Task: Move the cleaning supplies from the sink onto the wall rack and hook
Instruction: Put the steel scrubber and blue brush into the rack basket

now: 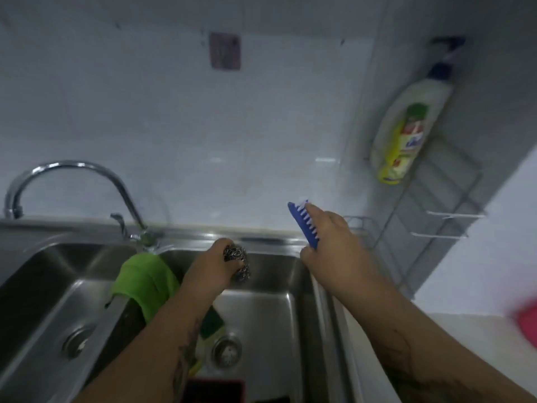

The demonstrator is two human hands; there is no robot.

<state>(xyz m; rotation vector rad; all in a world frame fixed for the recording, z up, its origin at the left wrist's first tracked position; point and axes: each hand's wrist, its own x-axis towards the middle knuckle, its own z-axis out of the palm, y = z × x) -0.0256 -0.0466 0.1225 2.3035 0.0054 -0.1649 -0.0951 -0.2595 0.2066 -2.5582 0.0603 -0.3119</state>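
Observation:
My left hand (pixel 213 267) is closed around a steel wool scourer (pixel 239 261) above the right basin of the steel sink (pixel 293 315). My right hand (pixel 331 237) grips a blue scrub brush (pixel 302 223) with white bristles, raised over the sink's right rim. A wire wall rack (pixel 436 205) hangs on the right wall and holds a yellow dish soap bottle (pixel 406 132). A green cloth (pixel 145 279) drapes over the divider between the basins. A green and yellow sponge (pixel 210 324) lies in the right basin, partly hidden by my left forearm.
A chrome faucet (pixel 72 175) arches over the left basin. A small dark square (pixel 225 50) is stuck on the white tiled back wall. A pink object (pixel 527 318) sits at the right edge on the white counter. A dark red item (pixel 215 391) lies at the bottom.

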